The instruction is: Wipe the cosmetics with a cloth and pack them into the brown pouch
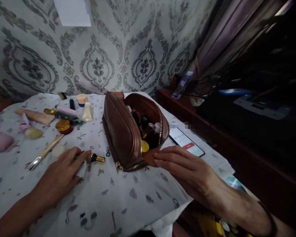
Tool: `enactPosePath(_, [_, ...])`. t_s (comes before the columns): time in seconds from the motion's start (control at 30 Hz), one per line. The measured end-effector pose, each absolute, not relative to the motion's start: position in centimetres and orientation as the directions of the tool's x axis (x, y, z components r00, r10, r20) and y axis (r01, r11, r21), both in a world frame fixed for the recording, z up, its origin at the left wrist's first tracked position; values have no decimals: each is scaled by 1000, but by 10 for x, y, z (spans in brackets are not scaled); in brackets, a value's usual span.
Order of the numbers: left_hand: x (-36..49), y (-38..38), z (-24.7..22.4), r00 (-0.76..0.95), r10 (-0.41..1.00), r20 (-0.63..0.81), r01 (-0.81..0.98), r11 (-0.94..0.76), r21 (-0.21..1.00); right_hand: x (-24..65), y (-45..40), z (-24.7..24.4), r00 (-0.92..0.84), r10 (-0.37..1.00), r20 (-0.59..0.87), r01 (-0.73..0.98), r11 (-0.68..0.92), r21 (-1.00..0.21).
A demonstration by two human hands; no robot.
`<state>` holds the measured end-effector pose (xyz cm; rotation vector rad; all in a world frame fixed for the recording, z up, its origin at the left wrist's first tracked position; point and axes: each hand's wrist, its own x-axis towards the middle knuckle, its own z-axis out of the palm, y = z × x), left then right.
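My left hand (66, 168) is low over the cloth left of the bag, its fingers closed round a black-and-gold lipstick tube (98, 158) whose gold end sticks out toward the bag. A brown leather makeup bag (120, 131) stands unzipped in the middle, with several cosmetics inside, among them a round yellow item (144, 146). My right hand (181, 163) pinches the tan inner flap (150, 157) at the bag's near right end; the thumb is hidden. Beside my left fingers lies a pale sponge-like item (59, 151).
Several cosmetics lie at the left, including a cream tube (87, 112), an amber-lidded jar (63, 126), a gold-handled brush (45, 151) and a pink item (1, 142). A phone (187, 142) lies right of the bag. A clear bottle (183, 85) stands farther back.
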<state>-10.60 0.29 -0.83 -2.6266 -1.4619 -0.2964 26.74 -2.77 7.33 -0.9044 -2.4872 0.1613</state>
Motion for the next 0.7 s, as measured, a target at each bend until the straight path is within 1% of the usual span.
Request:
enactPosePath(0.13, [-110, 6, -15, 492, 828, 268, 857, -515, 16, 274, -27, 60, -641, 643, 418, 609, 758, -234])
enactPosePath(0.23, [-120, 13, -23, 537, 797, 277, 829, -560, 3, 274, -28, 56, -628, 674, 390, 649, 730, -217])
enactPosePath(0.33, [-131, 18, -30, 597, 760, 258, 785, -620, 10, 271, -27, 55, -622, 670, 406, 643, 733, -224])
enactPosePath(0.43, [-137, 20, -31, 592, 777, 216, 791, -611, 31, 267, -23, 54, -619, 655, 434, 634, 743, -216])
enactPosePath(0.57, [-133, 20, -22, 583, 794, 169, 788, -604, 118, 264, -19, 51, -621, 615, 486, 614, 767, -187])
enactPosePath(0.63, [-128, 19, -16, 531, 831, 166, 809, -556, 190, 263, -23, 50, -611, 609, 505, 620, 765, -173])
enactPosePath(0.7, [-123, 17, -11, 471, 870, 144, 827, -493, 270, 260, -29, 48, -562, 609, 559, 647, 745, -161])
